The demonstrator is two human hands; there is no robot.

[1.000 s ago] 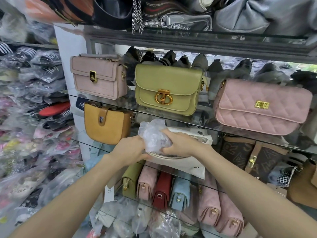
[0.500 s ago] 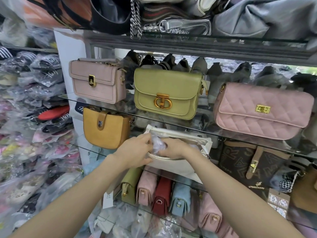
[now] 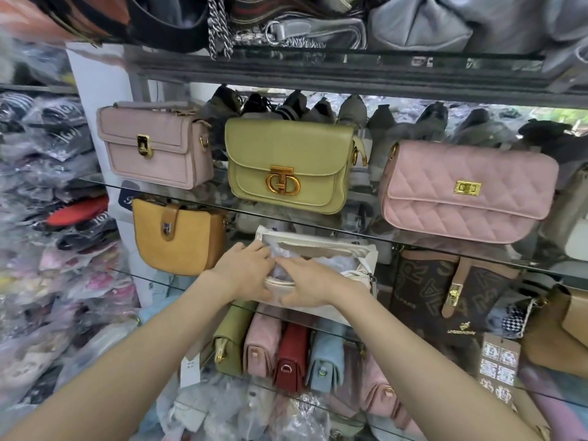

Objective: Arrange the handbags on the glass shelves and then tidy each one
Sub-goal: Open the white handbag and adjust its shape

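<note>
- White bag (image 3: 321,249) sits on the middle glass shelf (image 3: 541,268), unzipped, its mouth facing up, between the mustard bag (image 3: 178,240) and the brown bag (image 3: 445,297).
- Left hand (image 3: 245,275) lies on the bag's near left edge, fingers fairly straight and close together, tips on the crinkled plastic stuffing (image 3: 331,261) in the opening.
- Right hand (image 3: 311,284) lies flat just beside it, fingers straight and a little spread, pressing the stuffing down; thumb is at the bag's near rim.
- Below, a lower shelf holds a row of small bags standing on end: olive (image 3: 227,348), pink (image 3: 261,348), red (image 3: 291,361), blue (image 3: 327,358).
- Farther up, the upper shelf (image 3: 95,179) carries a beige bag (image 3: 156,148), a green bag (image 3: 289,167) with a gold clasp, and a quilted pink bag (image 3: 467,192), set apart in a row.
- At left, packets in plastic (image 3: 47,218) are stacked high.
</note>
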